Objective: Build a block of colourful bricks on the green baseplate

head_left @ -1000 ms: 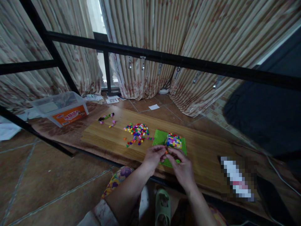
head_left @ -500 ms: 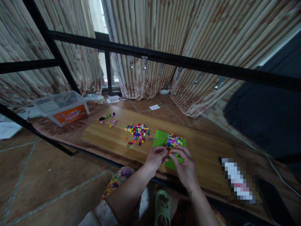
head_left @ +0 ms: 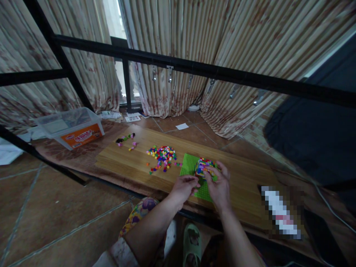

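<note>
A block of small multicoloured building bricks (head_left: 200,167) stands on a green studded baseplate (head_left: 190,163). My right hand (head_left: 219,187) is over the block's right side, thumb on its front and fingers around the far right, partly hiding it. Just left of the block's near corner, my left hand (head_left: 182,190) has thumb and fingers pinched together above the plate; whatever they hold is too small to make out. Left of the baseplate lies a loose heap of coloured bricks (head_left: 164,154), with a few strays beside it.
The wooden board (head_left: 133,174) bears everything. At its far left lie small black, green and pink brick pieces (head_left: 125,138). A clear plastic box (head_left: 75,126) with an orange label stands beyond. A black metal rail (head_left: 178,65) crosses ahead. A blurred-out object (head_left: 280,211) lies right.
My right hand has moved up and away from my left fingers, from holding a small orange brick in front of the block onto the block itself. My left hand stays nearly in place.
</note>
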A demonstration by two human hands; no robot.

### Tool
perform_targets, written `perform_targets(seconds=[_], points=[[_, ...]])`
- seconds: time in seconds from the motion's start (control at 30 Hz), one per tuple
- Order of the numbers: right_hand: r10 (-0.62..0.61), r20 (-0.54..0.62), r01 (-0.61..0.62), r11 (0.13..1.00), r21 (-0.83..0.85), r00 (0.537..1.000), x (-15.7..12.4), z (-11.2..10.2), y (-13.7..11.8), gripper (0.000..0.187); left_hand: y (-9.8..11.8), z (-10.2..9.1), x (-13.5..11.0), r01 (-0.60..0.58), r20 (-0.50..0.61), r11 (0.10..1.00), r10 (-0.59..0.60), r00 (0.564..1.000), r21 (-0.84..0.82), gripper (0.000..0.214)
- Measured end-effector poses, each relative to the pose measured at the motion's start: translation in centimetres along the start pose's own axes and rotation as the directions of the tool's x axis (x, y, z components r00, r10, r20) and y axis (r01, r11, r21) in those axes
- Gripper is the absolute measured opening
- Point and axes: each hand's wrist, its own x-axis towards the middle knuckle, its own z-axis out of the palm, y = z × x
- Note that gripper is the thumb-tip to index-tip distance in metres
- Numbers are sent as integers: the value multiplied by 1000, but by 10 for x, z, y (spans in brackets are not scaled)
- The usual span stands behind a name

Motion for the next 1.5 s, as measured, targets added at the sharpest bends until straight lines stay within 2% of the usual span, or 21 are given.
perform_targets(seconds=[0.13,0.27,0.53,0.8,1.5], points=[[75,-31,-71,990,119,997,0,4,2,23,0,0,-1,3,0,1000,-3,1000,9,16],[97,-52,-87,982,167,994,0,6,2,21,-1,0,-1,8,-5,1000,-8,1000,4,17],[67,-101,-53,990,130,993,-3,9,-1,17,1,0,-3,12,13,1000,-13,1000,20,15],[73,-100,-62,992,111,992,-3,9,-4,18,4,0,-5,21,10,999,-21,1000,24,17],[147,-153,-129,984,125,977,1,13,-9,13,5,-1,-7,21,14,997,-22,1000,71,15]])
